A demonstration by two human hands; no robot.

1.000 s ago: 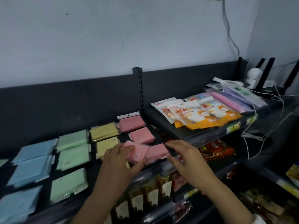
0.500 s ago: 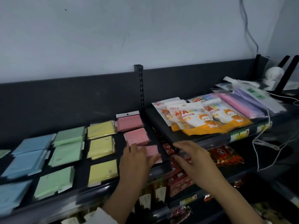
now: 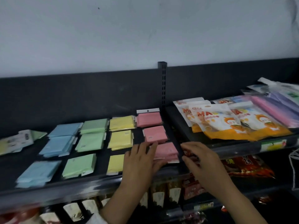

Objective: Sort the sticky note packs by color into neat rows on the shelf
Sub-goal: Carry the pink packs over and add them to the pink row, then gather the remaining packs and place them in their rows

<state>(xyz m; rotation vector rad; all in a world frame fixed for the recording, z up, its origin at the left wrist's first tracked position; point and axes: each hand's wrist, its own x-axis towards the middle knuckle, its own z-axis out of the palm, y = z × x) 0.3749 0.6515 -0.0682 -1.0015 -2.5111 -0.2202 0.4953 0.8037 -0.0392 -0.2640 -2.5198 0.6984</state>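
At the far left, a few white, green and yellow packets (image 3: 16, 141) are cut off by the frame edge and too blurred to read. Next come the sticky note packs on the dark shelf (image 3: 64, 186), in columns running front to back: blue packs (image 3: 57, 146), green packs (image 3: 90, 142), yellow packs (image 3: 120, 139) and pink packs (image 3: 155, 133). The front yellow pack (image 3: 115, 164) is partly covered by the left hand (image 3: 140, 164). That hand lies flat, with its fingers fairly straight and together over the left edge of the front pink pack (image 3: 165, 151) and the thumb along that pack's near edge. The pack sits at the front right corner of the shelf, just in front of the middle pink one. The right hand (image 3: 200, 160) hovers just right of it with fingers loosely bent, holding nothing. Its fingertips are at the shelf's side wall, and I cannot tell whether they touch the pack. Behind, a slotted upright post (image 3: 162, 84) divides the shelving. Beyond it, white and orange snack bags (image 3: 226, 123) overlap on the neighbouring shelf. The goods on the lower shelves are blurred and partly blocked by both forearms.
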